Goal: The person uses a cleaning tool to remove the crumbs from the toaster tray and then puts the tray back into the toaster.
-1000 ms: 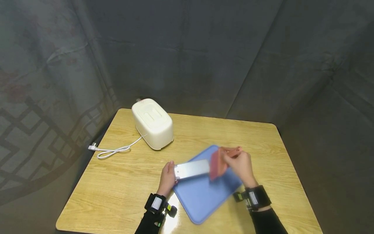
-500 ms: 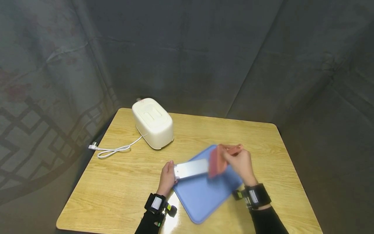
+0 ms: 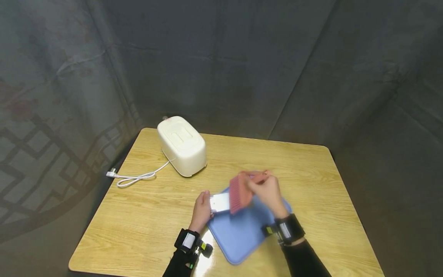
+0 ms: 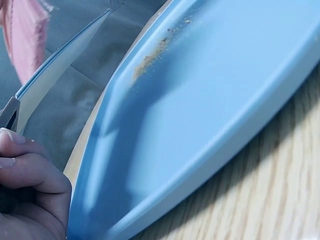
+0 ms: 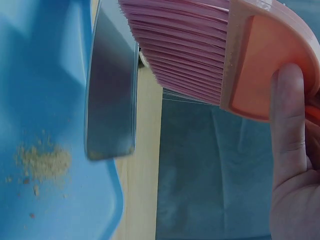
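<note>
Pink bristles of a small brush (image 3: 241, 187) sweep against a flat metal plate (image 3: 220, 202), which looks like a crumb tray. The right hand (image 3: 264, 191) has its fingers curled round the brush's salmon-coloured back, and in the right wrist view a finger lies along that plastic edge while the bristles meet the plate's face. The left hand (image 3: 202, 210) pinches the plate's left end with curled fingers and holds it over the left part of a blue tray (image 3: 242, 234). The blue tray lies on the near middle of a wooden table (image 3: 145, 215), and light brown crumbs (image 5: 44, 164) are scattered on its floor just below the plate's edge. At the far left of the table stands a cream-white toaster (image 3: 182, 145), well apart from both hands. Its white cord (image 3: 136, 177) trails left along the table to a plug at the edge. Dark grey cloth (image 3: 221, 65) hangs behind and around the table.
</note>
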`<state>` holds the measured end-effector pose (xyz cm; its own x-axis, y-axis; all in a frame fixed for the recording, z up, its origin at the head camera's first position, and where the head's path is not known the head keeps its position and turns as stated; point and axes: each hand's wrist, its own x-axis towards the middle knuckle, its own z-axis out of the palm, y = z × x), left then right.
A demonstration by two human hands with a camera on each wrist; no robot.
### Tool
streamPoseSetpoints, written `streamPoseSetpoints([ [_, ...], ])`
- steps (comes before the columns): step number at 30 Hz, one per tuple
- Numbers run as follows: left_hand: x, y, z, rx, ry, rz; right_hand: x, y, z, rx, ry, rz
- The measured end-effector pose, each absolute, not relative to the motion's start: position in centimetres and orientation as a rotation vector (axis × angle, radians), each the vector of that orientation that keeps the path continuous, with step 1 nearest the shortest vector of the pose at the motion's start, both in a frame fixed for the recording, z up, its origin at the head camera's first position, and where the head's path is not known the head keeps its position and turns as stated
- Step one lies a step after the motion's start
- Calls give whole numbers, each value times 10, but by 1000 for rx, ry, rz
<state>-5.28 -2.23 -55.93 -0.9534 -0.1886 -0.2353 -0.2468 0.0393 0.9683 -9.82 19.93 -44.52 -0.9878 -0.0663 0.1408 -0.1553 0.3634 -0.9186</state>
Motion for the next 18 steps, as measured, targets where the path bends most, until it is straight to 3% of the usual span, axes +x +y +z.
streamPoseSetpoints([
  [18,-54,-15,-560,-400,2224,2095,-93,170,-449,354,-2502,1822],
])
